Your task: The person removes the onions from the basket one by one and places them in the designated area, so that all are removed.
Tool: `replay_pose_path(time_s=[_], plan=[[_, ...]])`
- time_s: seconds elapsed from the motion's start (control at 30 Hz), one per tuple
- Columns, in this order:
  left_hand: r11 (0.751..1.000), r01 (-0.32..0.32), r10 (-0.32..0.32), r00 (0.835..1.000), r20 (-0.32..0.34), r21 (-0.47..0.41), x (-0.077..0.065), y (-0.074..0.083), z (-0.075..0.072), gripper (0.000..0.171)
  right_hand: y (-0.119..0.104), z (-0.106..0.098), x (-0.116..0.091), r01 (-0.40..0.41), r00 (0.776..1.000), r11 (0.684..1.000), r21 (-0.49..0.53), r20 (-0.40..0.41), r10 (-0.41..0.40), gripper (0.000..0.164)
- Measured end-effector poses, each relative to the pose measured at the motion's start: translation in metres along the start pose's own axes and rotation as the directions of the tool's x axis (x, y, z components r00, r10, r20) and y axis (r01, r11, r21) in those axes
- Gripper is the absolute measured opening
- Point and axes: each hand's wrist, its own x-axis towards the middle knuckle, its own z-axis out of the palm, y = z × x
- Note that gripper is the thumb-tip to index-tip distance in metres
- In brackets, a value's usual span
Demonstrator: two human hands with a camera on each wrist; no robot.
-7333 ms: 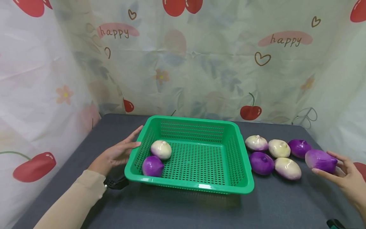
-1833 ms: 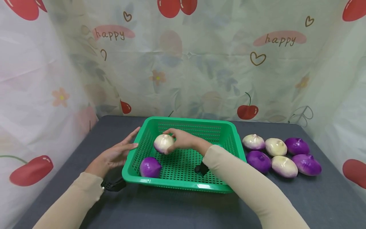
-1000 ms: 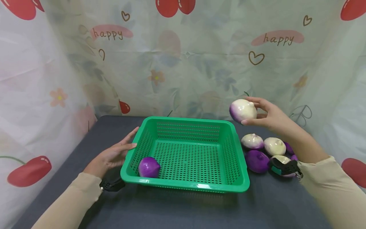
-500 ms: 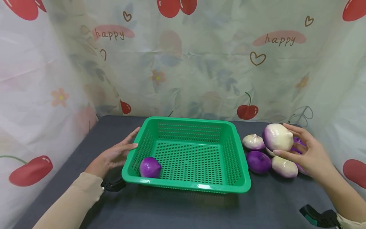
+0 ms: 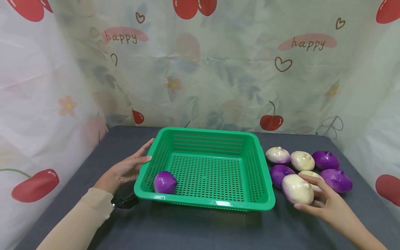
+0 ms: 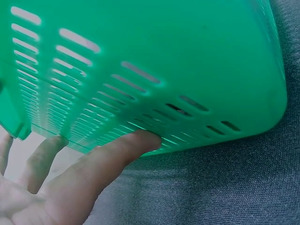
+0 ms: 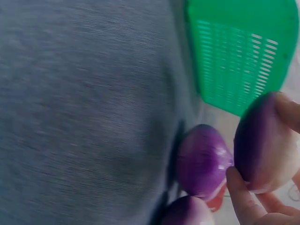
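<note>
My right hand [image 5: 328, 205] grips a white-and-purple onion [image 5: 297, 189] between thumb and fingers, at the front of the onion group. In the right wrist view this onion [image 7: 265, 145] overlaps the purple onion [image 7: 204, 161] beside it. My left hand [image 5: 125, 170] has its fingers extended against the left side of the green basket [image 5: 204, 205]. The left wrist view shows those fingertips on the basket's slotted outer wall [image 6: 225, 61]. One purple onion [image 5: 165, 182] lies inside the basket, at its front left corner.
Right of the basket sit several onions close together: a white-purple onion [image 5: 278, 155], a pale onion [image 5: 302, 160], purple onions [image 5: 325, 159] and another pale one partly hidden behind my fingers. The dark table [image 5: 218, 229] meets a printed curtain [image 5: 212, 86] at the back.
My right hand has carried the white-and-purple onion out of the basket, over the group, then down to its front. The purple onion held earliest now lies in the group. My left hand stays put.
</note>
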Motion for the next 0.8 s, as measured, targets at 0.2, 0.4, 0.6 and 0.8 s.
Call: replay_pose_path(time_s=[0.2,0.4,0.6,0.8], plan=[[1.0,0.003,-0.003,1.0,0.011,-0.007,0.0,-0.001,-0.001,0.074,0.012,0.013,-0.007,0.016,0.999,0.999,-0.034,0.05,-0.014,0.08],[1.0,-0.002,0.002,1.0,0.015,-0.004,0.0,0.0,0.0,0.073,0.02,0.018,-0.009,0.03,0.996,0.999,-0.023,0.082,-0.028,0.077],[1.0,-0.008,0.008,1.0,0.012,0.0,0.0,-0.001,0.0,0.072,0.025,0.019,-0.008,0.022,0.994,1.0,-0.008,0.11,-0.021,0.077],[1.0,-0.011,0.011,1.0,-0.005,0.023,0.001,-0.004,-0.004,0.072,0.032,0.022,-0.006,0.106,0.988,0.994,0.04,0.109,-0.109,0.075]])
